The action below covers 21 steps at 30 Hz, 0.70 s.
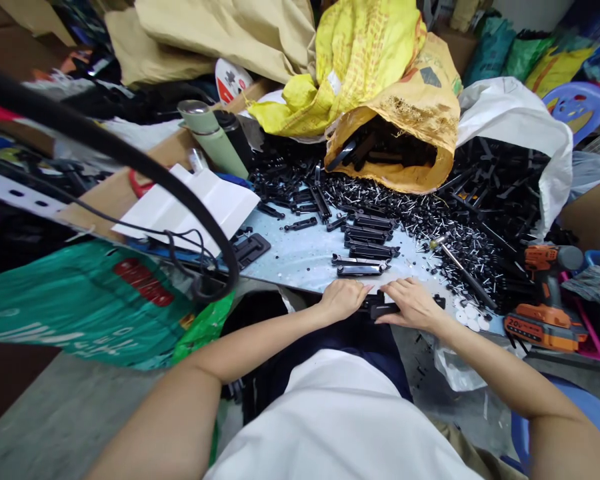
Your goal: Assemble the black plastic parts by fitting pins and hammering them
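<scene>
At the front edge of the table, a black plastic part (pixel 379 309) lies between my two hands. My left hand (pixel 344 298) is closed at its left end, with the fingertips pointing right. My right hand (pixel 411 304) grips the part from above, thumb on the near side and fingers over the top. The fingers cover much of the part, so its full shape is hidden. Just beyond the hands, several long black plastic assemblies (pixel 367 251) lie in a stacked row on the light blue tabletop (pixel 300 257).
Loose black pieces and screws (pixel 395 207) spread below an open orange sack (pixel 447 143). To the right lie a hammer (pixel 463 267), white discs (pixel 473 317) and an orange cordless drill (pixel 547 300). A black cable (pixel 180 187) arches at left before a green flask (pixel 215 137).
</scene>
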Each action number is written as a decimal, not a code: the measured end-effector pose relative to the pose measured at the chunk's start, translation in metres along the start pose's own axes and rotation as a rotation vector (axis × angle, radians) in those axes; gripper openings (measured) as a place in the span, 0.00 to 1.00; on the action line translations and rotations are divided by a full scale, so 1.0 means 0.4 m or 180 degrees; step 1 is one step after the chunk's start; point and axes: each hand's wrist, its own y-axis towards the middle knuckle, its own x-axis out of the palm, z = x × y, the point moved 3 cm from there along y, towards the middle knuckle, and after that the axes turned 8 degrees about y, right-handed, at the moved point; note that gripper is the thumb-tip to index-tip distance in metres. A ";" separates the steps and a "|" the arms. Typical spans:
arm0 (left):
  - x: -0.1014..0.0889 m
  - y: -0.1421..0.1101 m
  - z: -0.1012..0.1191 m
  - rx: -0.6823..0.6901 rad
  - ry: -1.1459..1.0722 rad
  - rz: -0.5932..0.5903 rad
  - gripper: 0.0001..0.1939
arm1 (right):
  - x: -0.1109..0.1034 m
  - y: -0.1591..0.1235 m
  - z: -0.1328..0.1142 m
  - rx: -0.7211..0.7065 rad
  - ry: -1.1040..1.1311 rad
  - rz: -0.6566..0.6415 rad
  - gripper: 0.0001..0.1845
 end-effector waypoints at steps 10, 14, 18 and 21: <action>-0.062 -0.129 0.083 0.2147 -0.1411 0.1130 0.39 | -0.100 -0.076 -0.113 -0.0736 0.2628 0.0740 0.31; -0.042 -0.152 0.147 0.2160 -0.1904 0.1751 0.42 | -0.036 -0.048 -0.190 -0.0489 0.3390 0.2123 0.27; 0.019 -0.140 0.165 0.2074 -0.1621 0.2507 0.42 | 0.071 -0.029 -0.178 0.0498 0.2927 0.3373 0.25; 0.067 -0.105 0.136 0.2158 -0.0942 0.2586 0.38 | 0.118 -0.017 -0.108 0.0662 0.2373 0.3169 0.19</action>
